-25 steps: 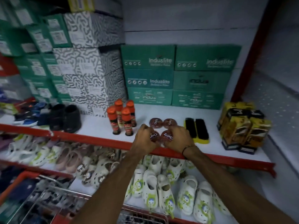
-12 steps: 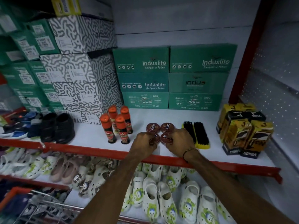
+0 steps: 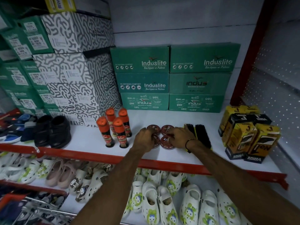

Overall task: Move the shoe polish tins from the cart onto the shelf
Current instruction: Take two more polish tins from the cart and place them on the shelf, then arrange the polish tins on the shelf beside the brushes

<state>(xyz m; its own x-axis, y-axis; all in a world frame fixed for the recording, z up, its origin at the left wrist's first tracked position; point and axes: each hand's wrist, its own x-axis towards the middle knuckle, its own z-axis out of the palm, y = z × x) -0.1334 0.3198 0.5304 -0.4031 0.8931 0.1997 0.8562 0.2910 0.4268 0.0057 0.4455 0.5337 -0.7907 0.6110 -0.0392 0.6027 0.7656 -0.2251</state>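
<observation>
Furthest left of the fingers, a pair of black shoes (image 3: 52, 131) is seen on the white shelf with the red front edge (image 3: 90, 155), and nearer to them four black polish bottles with orange caps (image 3: 114, 127) stand upright. Just right of these bottles the left hand (image 3: 145, 140) is laid palm down, its fingers (image 3: 150, 133) curled loosely over the near left of four round dark red shoe polish tins (image 3: 167, 135); that tin is covered for the most part, and whether it is gripped or only touched cannot be told. The tins are set flat on the shelf in a two-by-two block, the far pair lying just beyond the fingertips of both hands. The right hand (image 3: 180, 138) is placed on the near right tin, its fingers (image 3: 172, 135) bent over the tin's right side while the lid's left half is left showing. Against the outer side of this hand two black-bristled brushes with yellow backs (image 3: 200, 135) are laid side by side. Further right, yellow and black cartons (image 3: 246, 133) are stacked. Green shoe boxes (image 3: 173, 78) are piled behind the tins.
</observation>
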